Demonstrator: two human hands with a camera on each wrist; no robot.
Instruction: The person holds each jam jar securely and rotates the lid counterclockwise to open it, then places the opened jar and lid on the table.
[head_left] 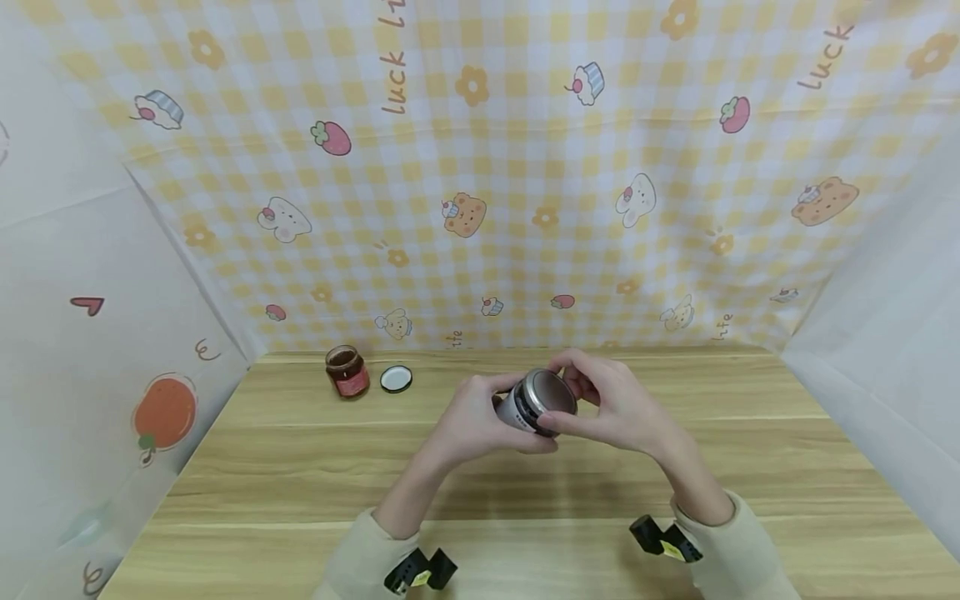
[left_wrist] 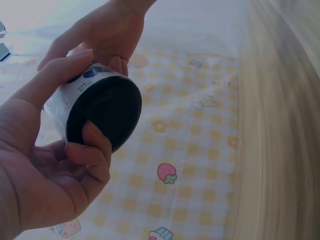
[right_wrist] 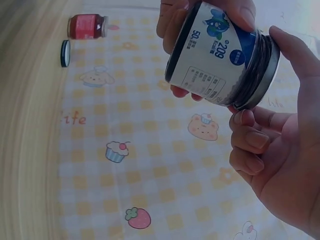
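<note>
Above the middle of the table, tilted, is a jam jar (right_wrist: 212, 60) with a white and blue label showing a blueberry picture. My left hand (head_left: 474, 423) grips its body, thumb on one side and fingers round the other. In the left wrist view, the jar's dark base (left_wrist: 112, 107) faces the camera, with curled fingertips against its edge. A silver metal lid (head_left: 553, 392) sits on the jar. My right hand (head_left: 618, 408) pinches the lid's rim between thumb and fingers. Dark contents show through the glass just below the lid.
At the back left of the wooden table (head_left: 300, 475) stands an uncovered jar with a red label (head_left: 349, 379). A loose round lid (head_left: 396, 379) lies beside it, pale inside up. A yellow checked cloth (head_left: 517, 167) hangs behind the table, with white sheets at both sides.
</note>
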